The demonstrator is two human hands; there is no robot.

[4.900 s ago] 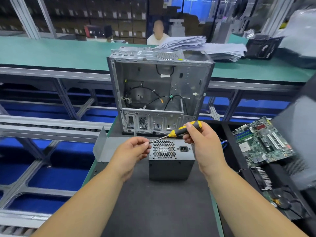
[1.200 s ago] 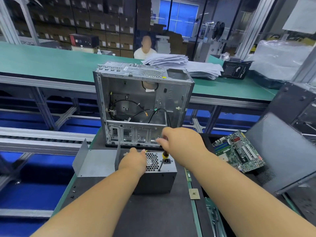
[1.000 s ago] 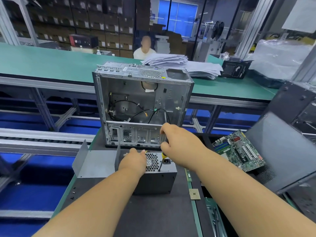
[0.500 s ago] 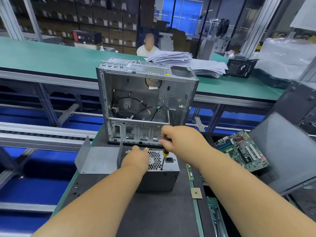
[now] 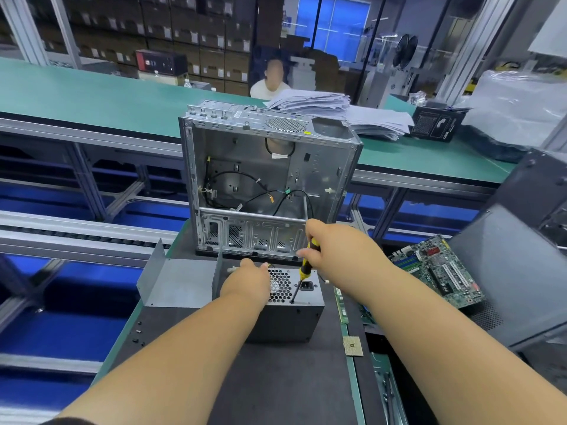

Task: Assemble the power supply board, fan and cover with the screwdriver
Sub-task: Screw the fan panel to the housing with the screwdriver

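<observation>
A dark grey power supply box stands on the black mat, its fan grille and socket facing up. My right hand grips a yellow-and-black screwdriver almost upright, its tip on the top face at the front edge beside the grille. My left hand rests on the box's top left and hides that corner. A bent grey metal cover lies just left of the box.
An open silver computer case with loose cables stands behind the box. A green motherboard and a dark side panel lie right. A memory stick and a small chip rest near the mat's right edge. Several small screws sit left.
Since 4.9 s ago my hands went down from mid-air onto the power supply box. In the last second the screwdriver stays upright on the top face and my right hand shifts slightly on the handle.
</observation>
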